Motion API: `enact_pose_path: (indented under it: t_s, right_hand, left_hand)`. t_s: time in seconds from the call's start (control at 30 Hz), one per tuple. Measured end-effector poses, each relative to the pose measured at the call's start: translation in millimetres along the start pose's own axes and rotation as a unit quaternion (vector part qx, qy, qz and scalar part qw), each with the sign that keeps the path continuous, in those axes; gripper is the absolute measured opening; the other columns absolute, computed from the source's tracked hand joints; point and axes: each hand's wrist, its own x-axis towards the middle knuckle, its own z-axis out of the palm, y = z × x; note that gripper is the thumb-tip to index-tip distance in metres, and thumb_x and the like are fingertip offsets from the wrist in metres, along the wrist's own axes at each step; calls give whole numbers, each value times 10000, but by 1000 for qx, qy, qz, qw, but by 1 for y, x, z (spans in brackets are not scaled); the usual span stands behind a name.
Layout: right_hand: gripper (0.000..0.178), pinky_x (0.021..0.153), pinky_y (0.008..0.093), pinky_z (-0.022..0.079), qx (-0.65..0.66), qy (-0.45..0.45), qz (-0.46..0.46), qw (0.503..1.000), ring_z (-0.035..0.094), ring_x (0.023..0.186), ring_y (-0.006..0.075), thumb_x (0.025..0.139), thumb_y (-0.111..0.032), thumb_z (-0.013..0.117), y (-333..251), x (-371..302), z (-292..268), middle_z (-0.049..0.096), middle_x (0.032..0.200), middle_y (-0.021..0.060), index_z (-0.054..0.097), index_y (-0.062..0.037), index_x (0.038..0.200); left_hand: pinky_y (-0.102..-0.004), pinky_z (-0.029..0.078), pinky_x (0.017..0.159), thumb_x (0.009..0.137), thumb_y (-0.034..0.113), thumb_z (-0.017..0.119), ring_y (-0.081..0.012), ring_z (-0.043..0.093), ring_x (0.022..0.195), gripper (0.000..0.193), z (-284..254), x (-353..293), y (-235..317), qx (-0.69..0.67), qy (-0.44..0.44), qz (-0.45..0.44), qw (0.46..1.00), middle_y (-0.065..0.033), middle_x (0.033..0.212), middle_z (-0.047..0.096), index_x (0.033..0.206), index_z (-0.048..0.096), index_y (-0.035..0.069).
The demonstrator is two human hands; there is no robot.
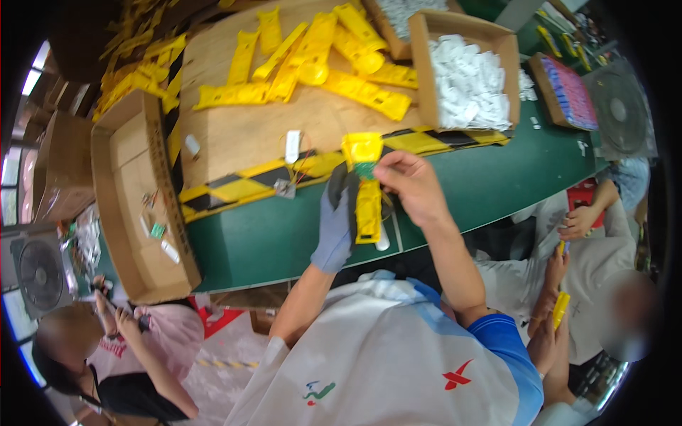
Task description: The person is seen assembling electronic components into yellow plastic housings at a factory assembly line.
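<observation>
My left hand [339,216], in a grey-blue glove with dark fingers, is closed around a long yellow plastic housing [369,209]. The housing stands with its open inner side toward me. A green circuit board [365,170] sits across its middle, below the wide upper end. My right hand [414,186] is bare, its thumb and forefinger pinched at the right edge of that board. Whether the fingers hold the board itself or a thin wire is too small to make out. Part of a white piece [383,238] shows behind the housing's lower end.
Several yellow housings [312,57] lie on the wooden board beyond. A carton of white parts [469,78] stands far right, a shallow carton [135,163] left. A white module [293,146] with wires lies near the striped tape [249,175]. Co-workers sit at both sides.
</observation>
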Motion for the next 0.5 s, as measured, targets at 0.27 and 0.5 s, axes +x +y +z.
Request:
enact_pose_path:
  t_s: [0.27, 0.5]
  right_hand:
    - [183, 629, 283, 497, -447, 221, -273, 823, 631, 697, 164, 873, -165, 693, -94, 13, -43, 709, 828, 74, 719, -30, 994]
    - [193, 718, 374, 511, -645, 95, -289, 701, 648, 817, 333, 853, -174, 687, -108, 42, -97, 702, 892, 137, 713, -32, 981]
  left_hand:
    - [-374, 575, 642, 994, 201, 450, -252, 668, 821, 535, 13, -3, 29, 36, -17, 97, 994, -163, 1164, 575, 1495, 262, 194]
    - [-314, 555, 658, 1004, 161, 479, -183, 625, 792, 432, 19, 11, 27, 59, -76, 71, 993, -119, 1052, 593, 1419, 371, 113]
